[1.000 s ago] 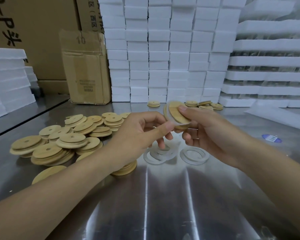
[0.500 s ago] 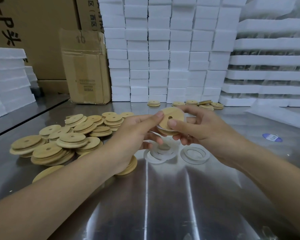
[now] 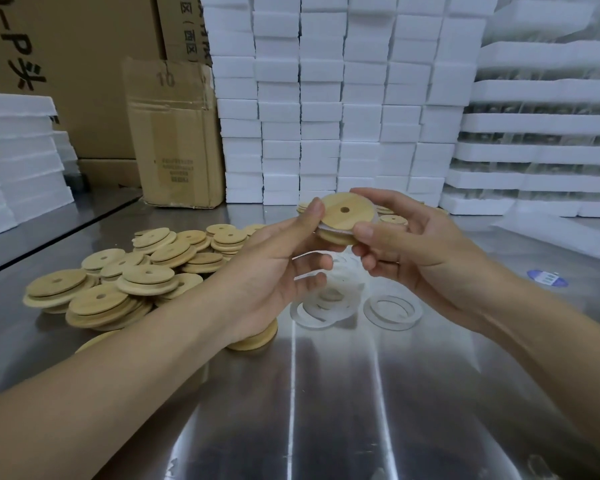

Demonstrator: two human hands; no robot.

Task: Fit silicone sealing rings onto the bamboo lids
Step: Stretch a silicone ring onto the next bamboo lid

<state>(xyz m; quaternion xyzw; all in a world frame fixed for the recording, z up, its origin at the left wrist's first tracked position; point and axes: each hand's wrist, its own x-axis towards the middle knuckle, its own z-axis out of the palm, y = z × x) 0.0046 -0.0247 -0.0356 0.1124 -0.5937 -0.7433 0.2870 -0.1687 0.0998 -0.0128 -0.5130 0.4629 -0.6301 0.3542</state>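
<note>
A round bamboo lid (image 3: 345,216) with a small centre hole is held flat above the steel table, its broad face up. A whitish silicone ring shows around its lower edge. My left hand (image 3: 278,258) pinches the lid's left rim with the thumb on top. My right hand (image 3: 406,244) grips the right rim, thumb at the front edge. Loose translucent sealing rings (image 3: 394,311) lie on the table just below the hands. A heap of bare bamboo lids (image 3: 125,282) spreads to the left.
A few more lids (image 3: 394,219) lie behind the hands near stacked white foam blocks (image 3: 326,116). A cardboard box (image 3: 174,133) stands at the back left. Foam trays (image 3: 541,157) are stacked on the right. A blue sticker (image 3: 548,278) sits on the steel table (image 3: 343,410).
The lid has turned from standing on edge to lying flat with its broad face up. Both hands have shifted slightly upward, keeping hold of its rim.
</note>
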